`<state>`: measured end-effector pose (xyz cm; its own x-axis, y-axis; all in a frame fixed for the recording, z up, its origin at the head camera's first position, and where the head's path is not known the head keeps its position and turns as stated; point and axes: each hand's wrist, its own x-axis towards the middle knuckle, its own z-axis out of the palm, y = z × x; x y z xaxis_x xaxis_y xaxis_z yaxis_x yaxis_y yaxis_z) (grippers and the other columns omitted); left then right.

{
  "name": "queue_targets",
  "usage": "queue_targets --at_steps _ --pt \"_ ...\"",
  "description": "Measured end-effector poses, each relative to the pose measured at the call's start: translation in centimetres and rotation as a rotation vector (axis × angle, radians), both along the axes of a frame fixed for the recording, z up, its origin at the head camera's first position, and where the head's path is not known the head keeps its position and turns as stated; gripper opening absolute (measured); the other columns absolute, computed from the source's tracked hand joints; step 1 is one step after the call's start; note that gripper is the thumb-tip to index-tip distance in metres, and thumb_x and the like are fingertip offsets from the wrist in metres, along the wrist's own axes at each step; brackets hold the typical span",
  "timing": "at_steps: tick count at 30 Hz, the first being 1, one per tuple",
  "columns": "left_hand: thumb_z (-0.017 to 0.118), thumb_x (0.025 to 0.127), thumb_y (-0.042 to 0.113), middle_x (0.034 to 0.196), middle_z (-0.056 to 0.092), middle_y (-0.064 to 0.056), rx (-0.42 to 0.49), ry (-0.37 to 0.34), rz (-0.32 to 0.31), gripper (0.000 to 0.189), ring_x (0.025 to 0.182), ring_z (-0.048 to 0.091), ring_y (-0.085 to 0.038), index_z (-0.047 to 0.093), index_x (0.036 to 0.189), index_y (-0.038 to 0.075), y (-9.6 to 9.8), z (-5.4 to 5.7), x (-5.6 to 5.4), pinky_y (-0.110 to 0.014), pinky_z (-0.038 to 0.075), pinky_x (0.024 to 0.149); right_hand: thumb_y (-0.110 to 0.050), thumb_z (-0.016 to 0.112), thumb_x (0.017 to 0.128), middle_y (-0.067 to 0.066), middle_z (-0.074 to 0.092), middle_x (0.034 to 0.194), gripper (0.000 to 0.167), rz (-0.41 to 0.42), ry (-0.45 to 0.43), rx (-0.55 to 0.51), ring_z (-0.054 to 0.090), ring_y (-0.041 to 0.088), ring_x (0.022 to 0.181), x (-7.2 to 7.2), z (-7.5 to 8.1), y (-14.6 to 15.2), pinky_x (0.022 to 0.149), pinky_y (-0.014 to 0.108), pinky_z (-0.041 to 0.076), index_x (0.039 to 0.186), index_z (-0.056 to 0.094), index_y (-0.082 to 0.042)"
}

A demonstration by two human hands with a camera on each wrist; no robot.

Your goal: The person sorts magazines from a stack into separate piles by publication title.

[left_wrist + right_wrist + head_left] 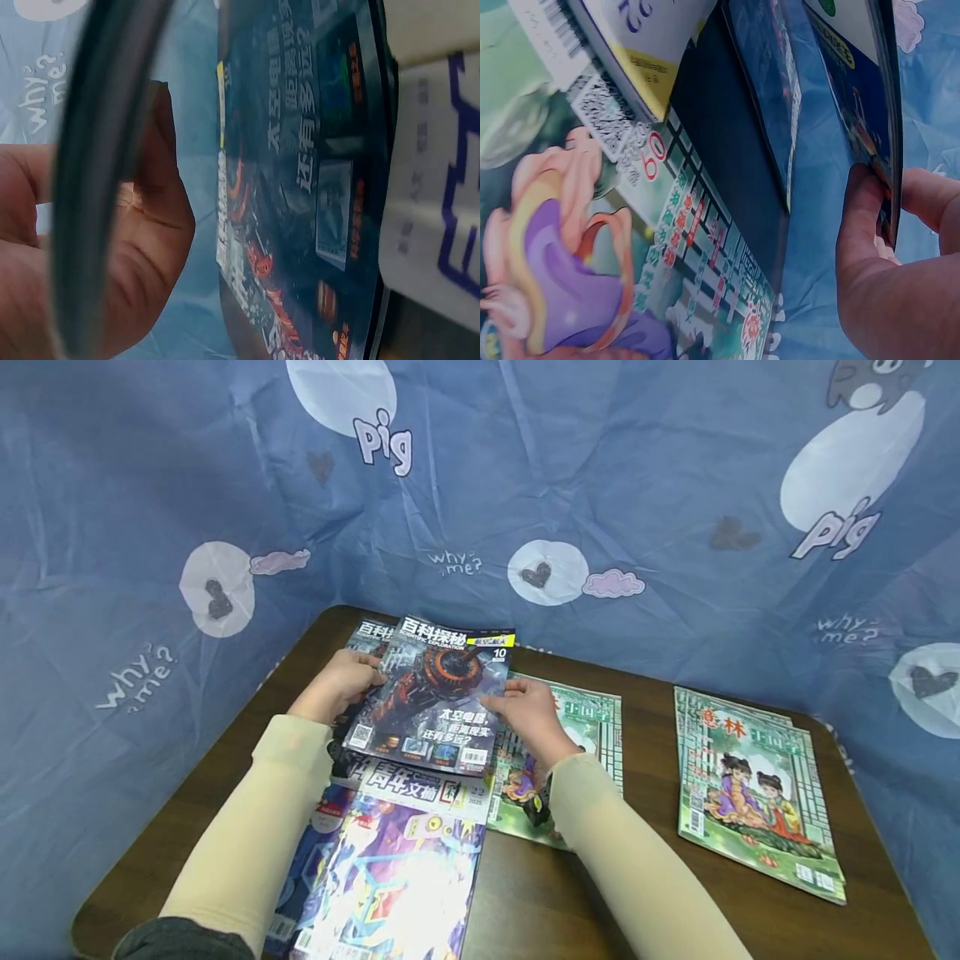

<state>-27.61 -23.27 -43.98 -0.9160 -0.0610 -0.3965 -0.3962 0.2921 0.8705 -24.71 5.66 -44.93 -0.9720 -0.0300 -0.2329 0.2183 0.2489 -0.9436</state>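
A dark science magazine (pixel 431 693) with a red-orange machine on its cover is held above the table between two hands. My left hand (pixel 343 681) grips its left edge, and my right hand (pixel 528 714) pinches the right edge. In the right wrist view, the thumb and fingers of the right hand (pixel 885 255) lie on opposite sides of the magazine (pixel 870 105). The left wrist view has the left hand (pixel 142 240) partly behind the blurred magazine edge (pixel 97 180). Below lies another magazine with a like cover (pixel 300 195), mostly hidden in the head view.
Purple magazines (pixel 405 868) overlap at the table's front left. Green magazines (pixel 600 718) lie beneath the right forearm, and another green stack (pixel 757 802) sits at the right. Blue printed cloth (pixel 465 510) hangs behind the brown table (pixel 645 877).
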Motion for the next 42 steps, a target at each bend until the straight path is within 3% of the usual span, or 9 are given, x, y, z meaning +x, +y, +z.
queue_targets --at_steps 6,14,21,24,29,35,39,42 --pt "0.057 0.096 -0.004 0.125 0.054 -0.019 -0.032 0.011 0.021 0.044 0.094 0.057 -0.022 0.051 0.139 -0.012 -0.7 0.2 -0.6 -0.036 0.05 0.08 -0.016 0.083 0.087 0.02 0.057 0.134 0.064 0.005 0.025 0.002 0.066 0.029 0.11 -0.8 -0.5 -1.3 0.091 0.037 0.054 0.14 0.052 0.004" --pt "0.058 0.095 -0.003 0.144 0.046 -0.021 -0.06 -0.007 0.081 0.048 0.115 0.05 -0.028 0.05 0.142 -0.012 -1.8 -0.4 -1.7 -0.046 0.046 0.1 -0.007 0.081 0.087 0.022 0.055 0.129 0.058 -0.004 0.024 -0.054 0.065 0.029 0.11 -2.0 -1.2 -3.0 0.089 0.036 0.055 0.135 0.054 0.009" --pt "0.06 0.095 -0.003 0.122 0.054 -0.017 -0.049 0.012 0.13 0.04 0.09 0.058 -0.022 0.056 0.134 -0.014 -2.5 -1.1 -2.5 -0.035 0.055 0.078 -0.001 0.077 0.088 0.022 0.051 0.137 0.057 -0.02 -0.066 -0.155 0.063 0.031 0.113 -3.3 -1.0 -4.0 0.09 0.034 0.055 0.138 0.053 0.009" --pt "0.06 0.094 -0.004 0.121 0.056 -0.019 -0.068 0.015 0.159 0.039 0.086 0.059 -0.023 0.059 0.131 -0.014 -2.9 -1.4 -3.0 -0.035 0.056 0.075 0.003 0.074 0.089 0.023 0.048 0.14 0.058 -0.001 -0.108 -0.212 0.062 0.032 0.116 -3.9 -0.7 -4.4 0.089 0.032 0.055 0.141 0.05 0.011" --pt "0.062 0.094 -0.003 0.117 0.058 -0.021 -0.085 0.005 0.197 0.034 0.083 0.061 -0.024 0.062 0.126 -0.015 -3.1 -1.4 -3.5 -0.039 0.057 0.073 0.005 0.074 0.089 0.025 0.05 0.137 0.059 0.018 -0.142 -0.22 0.063 0.033 0.115 -4.6 -0.7 -4.8 0.089 0.031 0.055 0.141 0.047 0.012" --pt "0.061 0.098 0.001 0.128 0.056 -0.022 -0.102 -0.041 0.196 0.037 0.099 0.06 -0.029 0.058 0.133 -0.013 -3.4 -2.5 -4.4 -0.043 0.055 0.088 0.005 0.075 0.088 0.024 0.05 0.136 0.057 -0.028 -0.161 -0.189 0.065 0.034 0.111 -4.9 -1.6 -5.3 0.09 0.033 0.055 0.138 0.049 0.012" --pt "0.062 0.097 0.0 0.136 0.054 -0.024 -0.185 -0.012 0.174 0.039 0.107 0.055 -0.03 0.057 0.133 -0.014 -4.0 -3.1 -4.4 -0.044 0.051 0.094 0.002 0.074 0.089 0.024 0.052 0.135 0.054 -0.023 -0.17 -0.175 0.066 0.032 0.108 -4.9 -1.9 -5.8 0.091 0.034 0.054 0.137 0.051 0.011" --pt "0.063 0.095 -0.001 0.137 0.055 -0.025 -0.241 0.027 0.153 0.039 0.114 0.053 -0.033 0.059 0.131 -0.014 -4.2 -3.1 -4.3 -0.047 0.048 0.098 0.001 0.074 0.09 0.022 0.055 0.131 0.052 -0.028 -0.174 -0.162 0.069 0.026 0.095 -4.9 -1.9 -6.1 0.088 0.032 0.055 0.136 0.053 0.01"
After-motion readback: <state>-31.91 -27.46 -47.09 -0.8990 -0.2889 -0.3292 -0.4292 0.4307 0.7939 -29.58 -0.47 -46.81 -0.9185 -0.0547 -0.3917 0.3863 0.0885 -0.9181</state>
